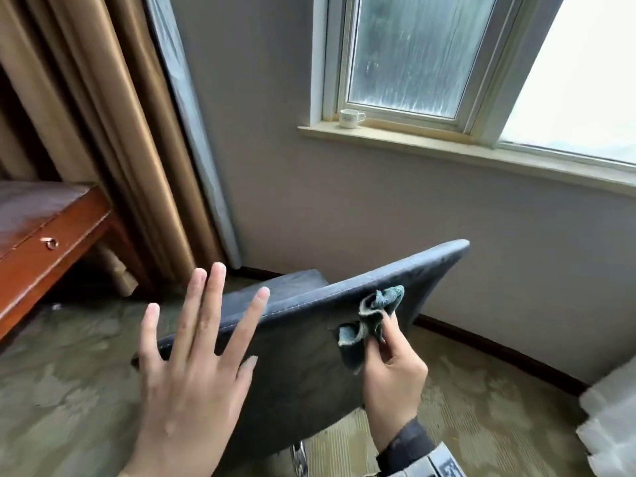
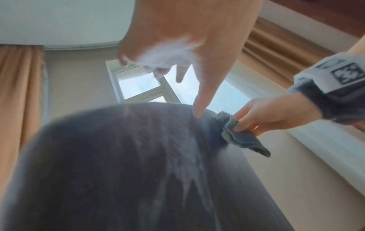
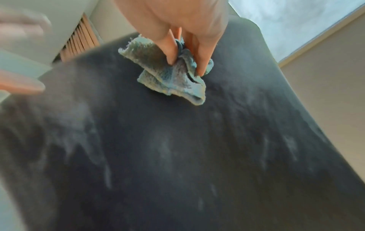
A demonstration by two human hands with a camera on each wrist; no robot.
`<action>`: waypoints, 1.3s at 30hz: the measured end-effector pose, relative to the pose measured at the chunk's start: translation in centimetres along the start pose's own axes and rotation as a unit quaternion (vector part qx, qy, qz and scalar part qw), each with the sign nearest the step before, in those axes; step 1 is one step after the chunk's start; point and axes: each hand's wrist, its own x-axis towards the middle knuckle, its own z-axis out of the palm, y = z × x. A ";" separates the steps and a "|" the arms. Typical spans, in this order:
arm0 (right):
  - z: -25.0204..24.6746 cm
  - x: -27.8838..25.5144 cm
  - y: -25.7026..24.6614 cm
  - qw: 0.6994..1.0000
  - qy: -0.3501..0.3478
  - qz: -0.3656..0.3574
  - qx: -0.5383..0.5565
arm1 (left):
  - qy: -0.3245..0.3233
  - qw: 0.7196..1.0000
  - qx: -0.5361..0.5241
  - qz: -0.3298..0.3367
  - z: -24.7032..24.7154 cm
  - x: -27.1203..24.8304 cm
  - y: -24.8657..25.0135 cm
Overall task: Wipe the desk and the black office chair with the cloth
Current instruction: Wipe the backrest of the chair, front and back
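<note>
Head view: the black chair [image 1: 303, 342] fills the lower centre of the frame, its backrest turned toward the camera and its top edge running from lower left to upper right. The right hand [image 1: 392, 376], right of centre, pinches a bunched blue-green cloth [image 1: 370, 320] between thumb and curled fingers and presses it against the back of the backrest just below the top edge. The left hand [image 1: 192, 366], lower left of centre, is spread flat with all fingers straight and holds nothing; whether it touches the chair cannot be told. The wooden desk [image 1: 44, 235] sits at the left edge, well apart from both hands. A brown curtain [image 1: 103, 115] hangs in the upper left. A white cup [image 1: 350, 118] stands on the window sill [image 1: 447, 146] in the upper centre.

Left wrist view: the left hand [image 2: 181, 39] occupies the top centre, fingers [image 2: 199, 109] extended, one tip near the backrest [image 2: 128, 164]. At the right, the right hand [image 2: 272, 114] grips the cloth [image 2: 241, 137] against the chair edge.

Right wrist view: the right hand [image 3: 177, 23] at top centre pinches the cloth [image 3: 169, 75] on the dusty, streaked chair surface [image 3: 197, 148]. The left hand [image 3: 19, 84] is blurred at the left edge.
</note>
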 end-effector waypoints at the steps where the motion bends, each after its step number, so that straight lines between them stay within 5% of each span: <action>1: -0.2 0.2 -1.5 1.000 0.007 0.005 0.019 | -0.037 0.999 -0.010 -0.018 -0.2 0.3 0.0; 4: -0.7 0.6 -4.5 0.998 -0.001 -0.054 0.028 | -0.091 0.994 -0.044 -0.040 -0.1 0.2 0.8; 7: -0.6 1.4 -5.5 0.984 -0.084 -0.146 -0.066 | -0.109 0.990 -0.062 -0.057 -0.5 1.1 1.9; 10: -0.6 2.9 -5.2 0.971 -0.134 -0.154 -0.124 | -0.144 0.984 -0.076 -0.069 -1.2 2.7 2.9; 16: -2.6 5.6 -7.7 0.975 -0.191 0.080 0.084 | -0.196 0.964 -0.165 -0.070 -2.0 4.7 4.4; 20: -2.9 7.9 -9.5 0.914 -0.212 0.241 0.249 | -0.227 0.946 -0.222 -0.065 -2.6 5.8 5.0; 23: -2.9 8.8 -11.3 0.863 -0.207 0.298 0.351 | -0.295 0.907 -0.290 -0.084 -2.7 6.6 5.1; 26: -1.3 8.8 -14.0 0.761 -0.258 0.373 0.465 | -0.339 0.782 -0.486 -0.194 -2.3 7.5 3.4; 29: 2.2 6.9 -15.1 0.743 -0.287 0.394 0.458 | -0.280 0.597 -0.638 -0.397 -2.3 8.6 -0.4; 31: 5.0 4.7 -16.9 0.692 -0.338 0.437 0.465 | -0.264 0.487 -0.701 -0.449 -2.8 8.9 -3.8; 33: 7.7 2.5 -18.8 0.675 -0.328 0.477 0.458 | -0.257 0.493 -0.707 -0.438 -3.3 8.6 -7.3; 35: 10.8 0.4 -20.7 0.654 -0.343 0.491 0.462 | -0.223 0.551 -0.665 -0.452 -3.5 7.5 -11.1; 39: 18.1 -2.6 -23.2 0.674 -0.428 0.463 0.384 | -0.165 0.618 -0.594 -0.488 -3.5 5.0 -20.2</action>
